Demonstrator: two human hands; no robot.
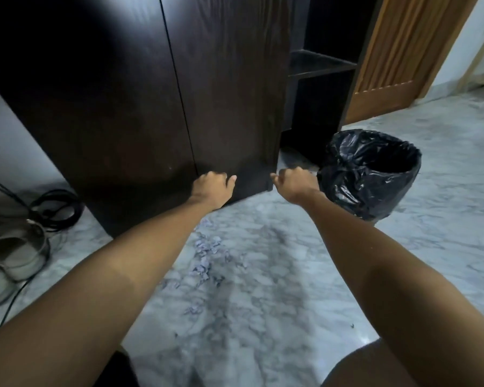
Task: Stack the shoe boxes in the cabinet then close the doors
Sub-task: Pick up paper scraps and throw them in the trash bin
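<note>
now the left hand lies curled against the right door; the right hand, loosely closed, pinches its free edge.

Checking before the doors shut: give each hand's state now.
Left hand: fingers curled against dark wooden cabinet door, holding nothing.
Right hand: loosely closed at door's corner; grip unclear.

Closed cabinet doors hide the interior; their tops are cropped.

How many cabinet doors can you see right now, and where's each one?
2. The left door fills the left of the view; the right door sits beside it, with the left hand on its lower face and the right hand at its bottom outer corner. Others may be out of frame.
</note>
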